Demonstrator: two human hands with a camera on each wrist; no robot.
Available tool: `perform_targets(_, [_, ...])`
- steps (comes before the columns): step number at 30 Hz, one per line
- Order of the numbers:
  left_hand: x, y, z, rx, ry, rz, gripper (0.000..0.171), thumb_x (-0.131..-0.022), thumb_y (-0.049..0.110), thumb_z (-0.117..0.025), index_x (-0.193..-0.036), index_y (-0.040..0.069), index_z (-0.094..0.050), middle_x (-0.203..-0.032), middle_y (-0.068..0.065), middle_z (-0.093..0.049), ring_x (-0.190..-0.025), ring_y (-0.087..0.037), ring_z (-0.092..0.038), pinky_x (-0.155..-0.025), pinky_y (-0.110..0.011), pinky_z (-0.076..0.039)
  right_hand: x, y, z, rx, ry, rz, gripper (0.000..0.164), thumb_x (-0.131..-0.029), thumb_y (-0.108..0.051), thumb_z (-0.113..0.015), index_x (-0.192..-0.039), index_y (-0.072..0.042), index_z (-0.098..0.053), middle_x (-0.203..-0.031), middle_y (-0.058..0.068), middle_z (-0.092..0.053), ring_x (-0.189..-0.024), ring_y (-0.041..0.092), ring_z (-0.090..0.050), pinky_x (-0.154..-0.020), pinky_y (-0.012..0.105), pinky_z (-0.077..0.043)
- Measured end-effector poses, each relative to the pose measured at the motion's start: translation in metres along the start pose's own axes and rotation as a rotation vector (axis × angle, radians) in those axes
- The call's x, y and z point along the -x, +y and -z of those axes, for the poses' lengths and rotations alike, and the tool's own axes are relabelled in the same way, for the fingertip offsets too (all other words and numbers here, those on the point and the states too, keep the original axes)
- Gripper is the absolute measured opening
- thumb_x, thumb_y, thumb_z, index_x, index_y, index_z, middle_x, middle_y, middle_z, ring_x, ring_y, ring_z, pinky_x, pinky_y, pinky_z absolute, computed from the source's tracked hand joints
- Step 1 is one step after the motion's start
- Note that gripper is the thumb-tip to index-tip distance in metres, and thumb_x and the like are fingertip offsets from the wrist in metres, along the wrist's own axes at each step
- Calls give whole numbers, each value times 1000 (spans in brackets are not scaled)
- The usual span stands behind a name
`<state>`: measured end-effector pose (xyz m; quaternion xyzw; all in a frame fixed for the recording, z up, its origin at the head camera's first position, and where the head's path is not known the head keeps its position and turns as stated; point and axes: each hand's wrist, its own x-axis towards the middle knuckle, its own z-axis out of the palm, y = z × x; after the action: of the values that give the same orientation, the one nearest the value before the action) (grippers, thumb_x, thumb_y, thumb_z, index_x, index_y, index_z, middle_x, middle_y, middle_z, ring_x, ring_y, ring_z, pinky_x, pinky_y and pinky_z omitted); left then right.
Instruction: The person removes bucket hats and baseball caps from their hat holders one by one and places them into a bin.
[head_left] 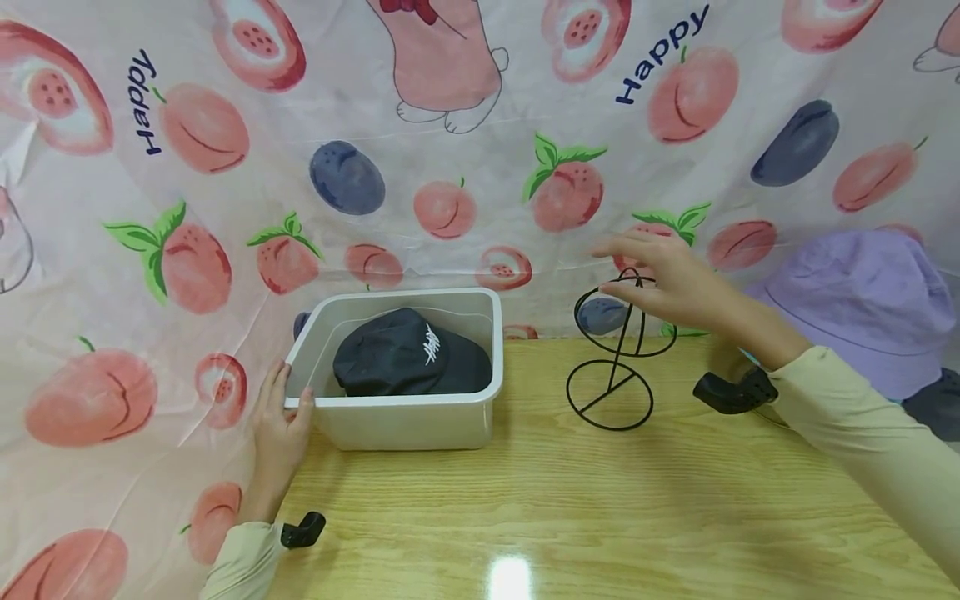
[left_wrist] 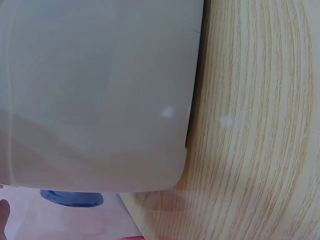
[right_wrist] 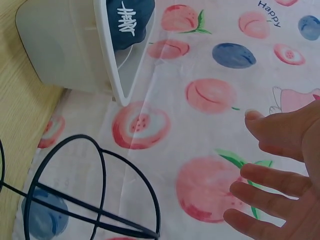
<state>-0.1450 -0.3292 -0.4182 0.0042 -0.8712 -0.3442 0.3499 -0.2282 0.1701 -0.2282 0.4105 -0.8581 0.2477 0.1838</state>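
Observation:
A dark baseball cap (head_left: pixel 397 358) with white lettering lies inside a whitish plastic bin (head_left: pixel 412 425) at the back of the table. My left hand (head_left: pixel 279 425) rests on the bin's left front corner, thumb and fingers at the rim. In the left wrist view the bin's wall (left_wrist: pixel 100 100) fills much of the picture. My right hand (head_left: pixel 671 279) is raised by the top of a black wire stand (head_left: pixel 609 429), fingers spread and nothing held. The right wrist view shows that hand (right_wrist: pixel 287 175) apart from the stand's wire loops (right_wrist: pixel 103 165).
A lavender bucket hat (head_left: pixel 862 300) sits at the right, behind my right forearm, with a dark item (head_left: pixel 937 406) beside it. Fruit-printed cloth (head_left: pixel 465 158) hangs behind and to the left of the wood-grain table (head_left: pixel 585 508).

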Motion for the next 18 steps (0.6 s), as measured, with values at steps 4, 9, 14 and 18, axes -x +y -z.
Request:
perform_targets(4, [0,1,0,8,8,-14,53,-92,18,-56,-139,-3,-43,-148,-12,-37,-128,-32,-41,-75,1,-33,5,1,6,8,20,-13,42,-80,-5,-73,-121,-4,-62,-114,13,-61,-106,30,-53,-82,50,-48])
perform_targets(9, [0,1,-1,7,11,-17,53,-92,17,-56,-139,-2,-43,-148,-11,-36,-127,-32,-42,-76,1,-34,11,3,13,12,15,-41,36,-82,-5,-71,-117,-4,-62,-123,15,-57,-110,34,-55,-78,50,-52])
perform_targets(14, [1,1,0,-2,2,-3,53,-93,19,-56,-140,-1,-42,-149,-10,-35,-127,-32,-43,-76,1,-33,17,6,19,33,19,-59,38,-81,-6,-72,-118,-5,-63,-132,18,-53,-97,33,-61,-77,51,-50])
perform_targets(18, [1,1,0,-5,1,-2,53,-93,19,-56,-141,0,-42,-149,-10,-35,-127,-32,-42,-76,1,-33,22,10,24,69,25,-74,42,-81,-7,-72,-121,-5,-62,-129,17,-56,-92,32,-62,-77,53,-49])
